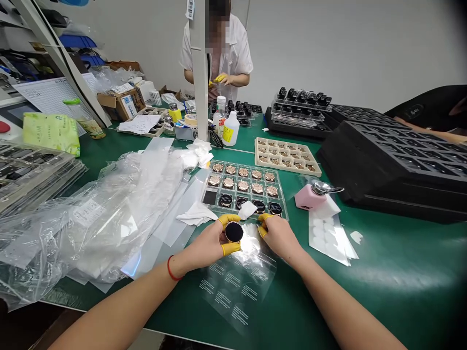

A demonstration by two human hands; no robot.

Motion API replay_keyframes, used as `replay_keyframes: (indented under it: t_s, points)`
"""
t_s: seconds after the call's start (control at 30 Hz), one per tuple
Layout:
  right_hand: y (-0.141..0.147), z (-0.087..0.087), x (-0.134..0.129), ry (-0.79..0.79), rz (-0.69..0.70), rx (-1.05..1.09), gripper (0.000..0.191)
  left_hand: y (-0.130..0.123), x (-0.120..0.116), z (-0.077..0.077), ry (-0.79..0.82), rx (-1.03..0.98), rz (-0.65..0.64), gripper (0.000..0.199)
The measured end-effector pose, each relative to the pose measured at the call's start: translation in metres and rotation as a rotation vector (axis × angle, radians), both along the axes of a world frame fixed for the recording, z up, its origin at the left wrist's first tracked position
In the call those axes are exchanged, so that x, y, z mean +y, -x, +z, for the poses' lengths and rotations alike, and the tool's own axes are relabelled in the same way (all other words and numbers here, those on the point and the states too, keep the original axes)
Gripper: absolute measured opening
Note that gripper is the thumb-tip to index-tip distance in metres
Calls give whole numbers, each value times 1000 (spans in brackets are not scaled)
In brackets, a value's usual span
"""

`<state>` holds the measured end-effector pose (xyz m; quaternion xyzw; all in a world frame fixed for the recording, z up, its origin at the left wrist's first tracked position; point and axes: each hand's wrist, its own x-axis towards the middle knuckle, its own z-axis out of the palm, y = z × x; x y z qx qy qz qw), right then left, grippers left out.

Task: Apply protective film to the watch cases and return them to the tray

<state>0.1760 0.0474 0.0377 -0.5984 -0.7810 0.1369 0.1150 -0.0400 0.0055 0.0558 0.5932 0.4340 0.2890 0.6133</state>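
My left hand [211, 240] wears yellow finger cots and is closed around a round watch case [234, 232] with a black face turned up. Beside it, my right hand [279, 236], also in yellow finger cots, has thumb and forefinger closed at the upper edge of a clear film sheet [233, 291]. The sheet carries round stickers with white print, and glare covers its raised upper part. Just beyond my hands lies a clear plastic tray [285, 204] with rows of gold-coloured watch cases and a front row of black ones. A crumpled white wipe [247, 210] rests on that front row.
A pink pump bottle [305, 198] and white sticker sheets [324, 233] are on the right, before black foam trays [365, 180]. Plastic bags [109, 218] heap up at left. A beige tray [288, 155] and white bottle [231, 130] stand behind. Across the table, a person [239, 53] works.
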Motion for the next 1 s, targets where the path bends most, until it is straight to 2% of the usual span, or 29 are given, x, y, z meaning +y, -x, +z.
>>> replay_keyframes:
  t_s: [0.07,0.13,0.2,0.3,0.4,0.47,0.53,0.6,0.67,0.73,0.83,0.9,1.0]
  points:
    - [3,-4,7,-131,-16,-107,19,2,0,2,15,-30,-18,52]
    - [12,-8,15,-203,-28,-43,23,2,0,2,8,-43,-22,50]
    - [22,-11,24,-192,-21,48,23,1,-1,2,-6,-46,-9,45]
    - [28,-9,30,-142,23,128,9,-1,0,2,-11,-42,32,40]
    - [27,4,15,-182,100,320,4,0,3,3,-10,-49,100,41]
    - [30,15,-4,-236,242,449,2,1,5,2,-21,-70,118,43]
    - [37,21,-23,-307,401,486,5,1,5,-1,-62,-68,105,46]
    - [47,20,-34,-388,488,463,11,0,3,-3,-137,-18,76,47]
    - [52,15,-34,-461,491,444,15,-1,2,-5,-192,26,45,43]
    - [51,10,-28,-508,434,448,16,-3,1,-6,-184,16,31,39]
    - [43,7,-22,-535,341,463,17,-3,1,-5,-132,-41,95,43]
    - [41,8,-26,-537,347,461,20,-2,2,-5,-129,-50,145,45]
    - [47,9,-36,-562,415,456,24,-1,3,-6,-157,-19,134,46]
